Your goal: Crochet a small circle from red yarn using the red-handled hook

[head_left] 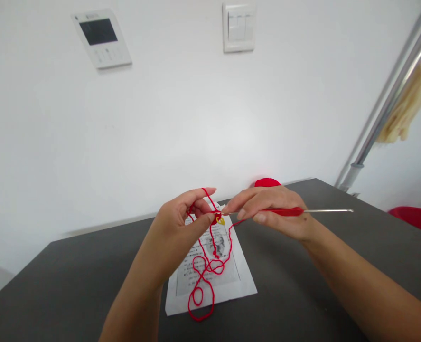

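Observation:
My left hand (187,213) pinches a small piece of red crochet work (216,218) between thumb and fingers. Red yarn (209,195) runs over its raised index finger. A yellow stitch marker (220,221) hangs at the crochet piece. My right hand (272,209) grips a crochet hook (285,212) by its red handle, with one metal end at the crochet piece and the other pointing right. Whether the hook tip sits inside a stitch is too small to tell. Loose red yarn loops down over a printed sheet (244,290) below the hands.
The dark table (288,294) meets a white wall. Behind my right hand a red yarn ball (267,182) is partly hidden. A metal pole (384,109) stands at the right near a hanging cream cloth (409,104) and a red seat (415,219). An intercom panel (103,38) and a light switch (238,27) are on the wall.

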A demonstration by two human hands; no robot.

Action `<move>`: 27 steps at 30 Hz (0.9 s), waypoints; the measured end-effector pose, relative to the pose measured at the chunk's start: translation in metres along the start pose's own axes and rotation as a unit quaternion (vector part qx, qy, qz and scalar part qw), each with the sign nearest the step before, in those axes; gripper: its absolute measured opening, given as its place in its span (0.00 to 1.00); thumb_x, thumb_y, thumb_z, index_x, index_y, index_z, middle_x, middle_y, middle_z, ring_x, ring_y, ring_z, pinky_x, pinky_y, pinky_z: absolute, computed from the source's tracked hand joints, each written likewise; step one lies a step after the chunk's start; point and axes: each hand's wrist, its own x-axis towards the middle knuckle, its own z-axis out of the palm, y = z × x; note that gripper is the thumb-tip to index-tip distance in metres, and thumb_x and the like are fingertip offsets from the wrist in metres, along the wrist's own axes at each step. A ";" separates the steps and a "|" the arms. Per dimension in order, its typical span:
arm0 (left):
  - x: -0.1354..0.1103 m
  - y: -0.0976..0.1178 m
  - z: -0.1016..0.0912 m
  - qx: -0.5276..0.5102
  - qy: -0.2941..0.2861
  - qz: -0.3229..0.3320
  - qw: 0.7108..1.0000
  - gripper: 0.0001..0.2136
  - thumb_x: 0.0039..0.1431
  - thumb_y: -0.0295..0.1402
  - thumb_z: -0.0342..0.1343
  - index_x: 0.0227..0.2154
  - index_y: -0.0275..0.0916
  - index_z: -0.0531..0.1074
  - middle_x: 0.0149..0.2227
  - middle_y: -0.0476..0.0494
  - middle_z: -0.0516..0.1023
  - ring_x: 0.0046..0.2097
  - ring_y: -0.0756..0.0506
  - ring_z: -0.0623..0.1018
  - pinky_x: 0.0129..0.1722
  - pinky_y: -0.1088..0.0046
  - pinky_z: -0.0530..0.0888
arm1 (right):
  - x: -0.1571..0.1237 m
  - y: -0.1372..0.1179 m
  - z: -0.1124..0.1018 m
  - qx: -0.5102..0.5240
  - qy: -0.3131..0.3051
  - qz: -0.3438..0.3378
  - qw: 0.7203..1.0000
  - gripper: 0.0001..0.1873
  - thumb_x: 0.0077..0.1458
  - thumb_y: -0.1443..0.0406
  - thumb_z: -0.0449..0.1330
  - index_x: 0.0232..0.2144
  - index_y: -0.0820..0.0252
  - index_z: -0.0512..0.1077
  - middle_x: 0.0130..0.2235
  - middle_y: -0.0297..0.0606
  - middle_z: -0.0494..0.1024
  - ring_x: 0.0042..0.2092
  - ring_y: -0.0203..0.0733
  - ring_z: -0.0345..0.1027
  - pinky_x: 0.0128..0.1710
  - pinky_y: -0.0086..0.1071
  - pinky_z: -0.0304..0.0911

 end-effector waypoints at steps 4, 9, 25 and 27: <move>-0.002 0.000 0.003 0.053 0.036 0.025 0.998 0.21 0.54 0.35 0.58 0.52 0.39 0.74 0.31 0.51 0.73 0.36 0.45 0.74 0.43 0.62 0.69 | 0.001 -0.003 -0.001 -0.057 -0.024 -0.006 0.998 0.09 0.67 0.68 0.55 0.42 0.63 0.76 0.45 0.50 0.83 0.50 0.39 0.78 0.46 0.30 0.76; -0.003 0.000 0.004 0.116 0.079 0.050 0.989 0.20 0.54 0.35 0.57 0.51 0.39 0.75 0.31 0.50 0.73 0.36 0.44 0.73 0.42 0.61 0.69 | 0.002 -0.007 0.000 -0.135 -0.044 -0.021 0.990 0.08 0.66 0.72 0.54 0.42 0.65 0.74 0.46 0.50 0.83 0.50 0.37 0.78 0.47 0.29 0.75; -0.009 0.004 0.016 0.189 0.166 0.124 0.960 0.16 0.55 0.28 0.56 0.47 0.38 0.75 0.29 0.51 0.74 0.33 0.47 0.72 0.40 0.67 0.69 | 0.000 -0.003 0.012 -0.185 -0.005 -0.054 0.981 0.09 0.66 0.71 0.54 0.44 0.62 0.74 0.47 0.49 0.82 0.52 0.40 0.77 0.50 0.32 0.74; -0.008 0.002 0.016 0.125 0.154 0.109 0.974 0.16 0.56 0.29 0.57 0.49 0.41 0.74 0.30 0.52 0.73 0.35 0.47 0.73 0.42 0.68 0.69 | 0.001 -0.003 0.012 -0.122 0.031 -0.015 0.992 0.08 0.67 0.70 0.56 0.42 0.61 0.75 0.46 0.47 0.83 0.50 0.39 0.78 0.49 0.32 0.75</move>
